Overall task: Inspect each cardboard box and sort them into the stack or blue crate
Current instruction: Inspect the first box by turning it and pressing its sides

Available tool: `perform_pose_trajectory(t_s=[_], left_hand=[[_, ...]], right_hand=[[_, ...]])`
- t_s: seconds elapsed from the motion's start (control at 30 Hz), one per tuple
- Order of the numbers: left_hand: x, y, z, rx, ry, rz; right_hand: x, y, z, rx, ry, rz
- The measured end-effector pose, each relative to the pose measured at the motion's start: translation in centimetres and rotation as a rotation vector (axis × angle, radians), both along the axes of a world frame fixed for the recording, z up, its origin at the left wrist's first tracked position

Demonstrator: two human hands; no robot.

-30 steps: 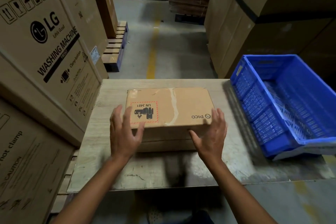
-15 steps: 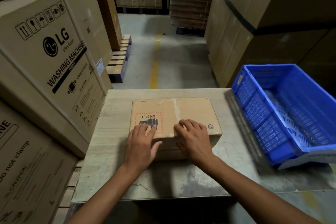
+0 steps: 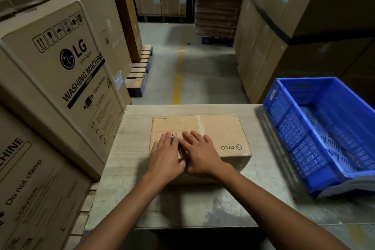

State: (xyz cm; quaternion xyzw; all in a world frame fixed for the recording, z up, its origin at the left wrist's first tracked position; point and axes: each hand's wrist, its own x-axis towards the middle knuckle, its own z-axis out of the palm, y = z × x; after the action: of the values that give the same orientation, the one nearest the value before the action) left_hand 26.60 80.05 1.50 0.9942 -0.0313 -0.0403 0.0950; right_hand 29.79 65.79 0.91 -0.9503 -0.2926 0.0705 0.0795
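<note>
I count one cardboard box (image 3: pixel 219 132) at 12 o'clock, one blue crate (image 3: pixel 288 128) at 3 o'clock, one table (image 3: pixel 125 158), two hands, a left hand (image 3: pixel 166 154) and a right hand (image 3: pixel 200 156), two printed washing-machine cartons (image 3: pixel 67 71) at 9 o'clock, and one pallet (image 3: pixel 140 73) at 11 o'clock.

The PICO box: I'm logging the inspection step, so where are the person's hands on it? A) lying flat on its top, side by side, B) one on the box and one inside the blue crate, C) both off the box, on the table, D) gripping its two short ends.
A: the left hand and the right hand lie side by side with straight fingers on top of the PICO box.
</note>
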Motion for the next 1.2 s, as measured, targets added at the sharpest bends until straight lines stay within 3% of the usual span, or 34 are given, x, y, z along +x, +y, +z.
perform_pose_trajectory(t_s=[0.27, 0.4, 0.53, 0.67, 0.83, 1.0, 1.1, 1.2], left_hand=[[0.7, -5.1, -0.6, 0.051, 0.048, -0.239], [1.1, -6.7, -0.7, 0.087, 0.056, -0.261], [2.4, -4.9, -0.1, 0.047, 0.116, -0.307], [4.6, -2.4, -0.1, -0.009, 0.08, -0.185], [5.4, -0.9, -0.4, 0.078, 0.081, -0.112], [7.2, -0.8, 1.4, 0.081, 0.021, -0.138], [6.1, 0.0, -0.5, 0.024, -0.025, 0.021], [4.8, -0.1, -1.7, -0.019, -0.07, 0.253]], right_hand=[[-1.2, -6.2, -0.4, -0.162, 0.03, -0.264], [-1.3, -7.0, -0.4, -0.185, 0.071, -0.239], [1.5, -8.1, 3.3, -0.215, 0.259, -0.131], [4.7, -7.5, 4.8, 0.075, 0.256, -0.256], [4.1, -5.1, 0.8, -0.043, -0.014, -0.296], [6.5, -6.2, 1.8, -0.066, -0.037, -0.281], [6.0, -7.0, 0.8, 0.024, -0.118, -0.359], [4.2, -7.5, -0.7, 0.142, -0.132, -0.606]])
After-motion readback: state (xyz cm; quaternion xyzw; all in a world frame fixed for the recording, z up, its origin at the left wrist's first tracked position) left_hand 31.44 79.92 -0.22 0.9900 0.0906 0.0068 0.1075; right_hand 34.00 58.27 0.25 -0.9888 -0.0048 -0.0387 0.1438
